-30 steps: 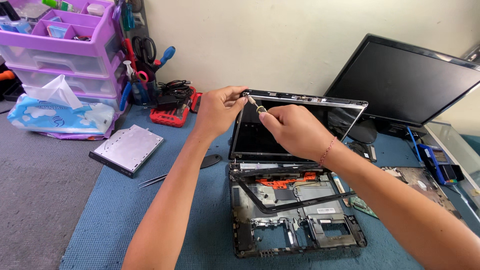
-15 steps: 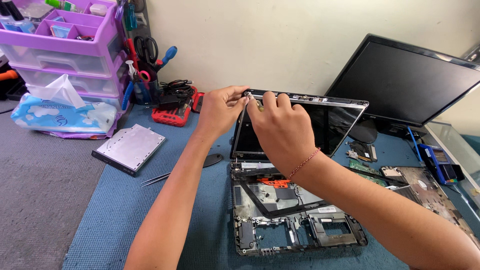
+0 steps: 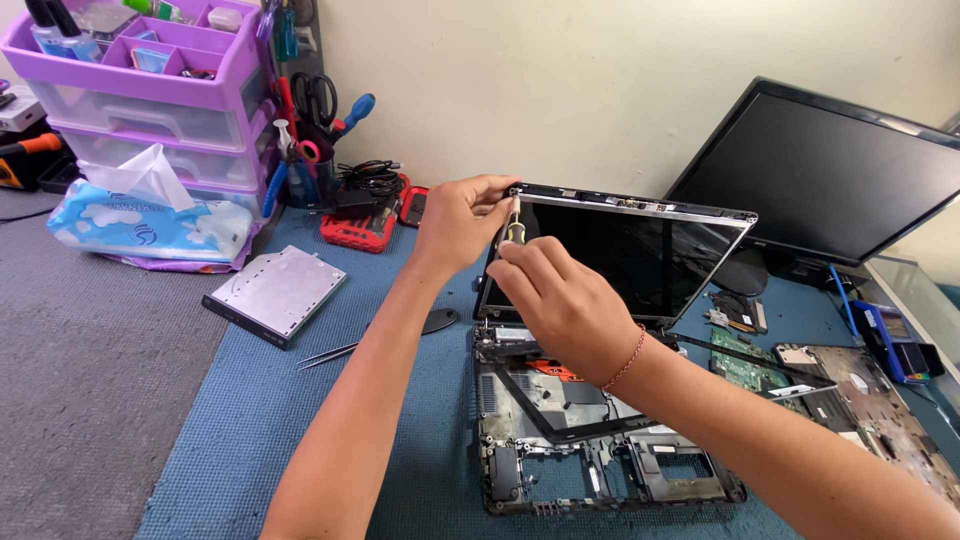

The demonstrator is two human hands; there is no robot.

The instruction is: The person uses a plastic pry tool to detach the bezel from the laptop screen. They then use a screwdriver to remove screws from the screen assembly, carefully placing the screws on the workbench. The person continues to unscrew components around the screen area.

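Observation:
A stripped laptop base (image 3: 600, 460) lies on the blue mat, its screen panel (image 3: 640, 250) standing upright with the bezel off. My left hand (image 3: 462, 222) pinches the top left corner of the screen frame. My right hand (image 3: 560, 300) holds a small yellow-and-black screwdriver (image 3: 514, 230) upright, its tip at that same corner. A loose black bezel frame (image 3: 545, 425) rests across the open base.
A purple drawer unit (image 3: 140, 70), a tissue pack (image 3: 140, 225) and a tool cup (image 3: 305, 130) stand at the left. An optical drive (image 3: 275, 295), tweezers (image 3: 330, 352) and a black pry tool (image 3: 438, 320) lie on the mat. A monitor (image 3: 820, 170), circuit boards (image 3: 750, 365) and a palmrest (image 3: 870, 395) are at the right.
My right hand has slid left along the screen's top edge to the left corner and now holds the screwdriver upright there. My left hand kept its grip on the corner.

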